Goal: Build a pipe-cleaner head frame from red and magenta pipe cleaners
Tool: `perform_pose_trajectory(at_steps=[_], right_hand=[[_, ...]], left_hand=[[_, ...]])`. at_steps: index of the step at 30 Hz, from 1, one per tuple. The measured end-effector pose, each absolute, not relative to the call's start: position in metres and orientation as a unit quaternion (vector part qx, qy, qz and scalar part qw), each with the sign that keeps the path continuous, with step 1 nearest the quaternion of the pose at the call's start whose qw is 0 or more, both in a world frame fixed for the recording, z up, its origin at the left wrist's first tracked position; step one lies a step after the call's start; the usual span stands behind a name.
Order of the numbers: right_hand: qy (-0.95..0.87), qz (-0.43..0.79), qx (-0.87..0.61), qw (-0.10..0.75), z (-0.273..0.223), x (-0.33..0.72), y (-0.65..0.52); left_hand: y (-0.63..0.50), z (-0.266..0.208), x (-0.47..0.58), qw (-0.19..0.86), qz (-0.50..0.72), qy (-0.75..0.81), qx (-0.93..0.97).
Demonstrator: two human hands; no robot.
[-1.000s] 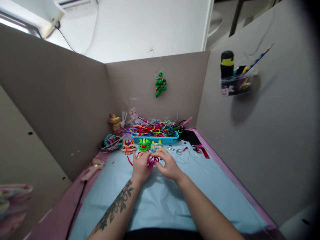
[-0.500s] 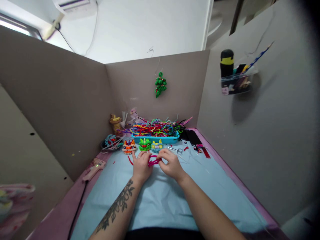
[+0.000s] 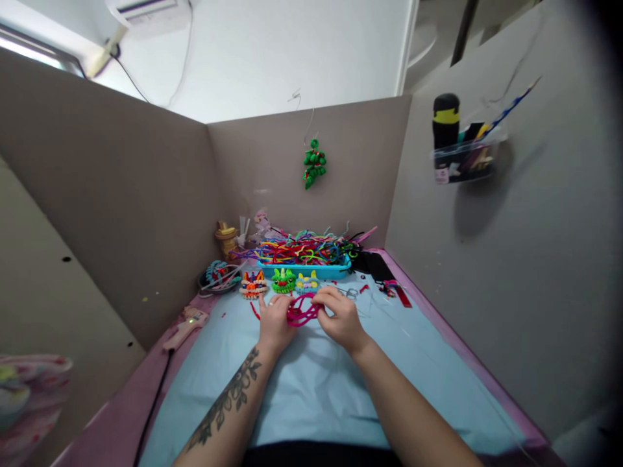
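Between my hands is a magenta pipe cleaner piece point(image 3: 304, 313), bent into several loops. My left hand point(image 3: 276, 322) is closed on its left end, with one finger raised. The fingers of my right hand point(image 3: 342, 316) pinch its right end. A bit of red shows by the left fingers. Just beyond stand three small fuzzy animal faces: an orange one point(image 3: 253, 285), a green one point(image 3: 283, 281) and a pale blue one with yellow ears point(image 3: 307, 283). A red pipe cleaner point(image 3: 255, 311) lies left of my left hand.
A blue tray point(image 3: 304, 270) heaped with coloured pipe cleaners stands at the back. Scissors point(image 3: 349, 293) lie beyond my right hand. A glue gun point(image 3: 185, 329) with a black cord rests at left, near a dark bowl point(image 3: 219, 285). Grey partitions enclose the table.
My right hand has moved slightly right, away from my left. The magenta loops have spread wider and now show more strands between the hands.
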State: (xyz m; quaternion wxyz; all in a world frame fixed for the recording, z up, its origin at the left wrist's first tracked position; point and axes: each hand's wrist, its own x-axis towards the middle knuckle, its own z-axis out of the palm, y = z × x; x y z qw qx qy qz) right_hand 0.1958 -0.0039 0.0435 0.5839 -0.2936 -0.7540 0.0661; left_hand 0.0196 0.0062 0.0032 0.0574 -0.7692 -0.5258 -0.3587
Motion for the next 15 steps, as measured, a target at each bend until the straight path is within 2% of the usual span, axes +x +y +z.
perform_pose_trajectory(at_steps=[4,8,12,15], right_hand=[[-0.721,0.072,-0.327,0.607,0.041,0.196,0.004],[-0.658,0.102,-0.392,0.635,0.034,0.201,0.020],[-0.539,0.231,-0.472,0.658,0.021,0.208,0.040],[-0.437,0.364,-0.463,0.680,0.012,0.210,0.052]], left_hand=[[0.012,-0.004,0.018,-0.005,-0.410,-0.504,-0.760],[0.019,-0.012,0.014,-0.125,-0.475,-0.448,-0.746],[0.025,-0.014,0.006,-0.300,-0.496,-0.413,-0.702],[0.028,-0.012,0.001,-0.419,-0.538,-0.368,-0.632]])
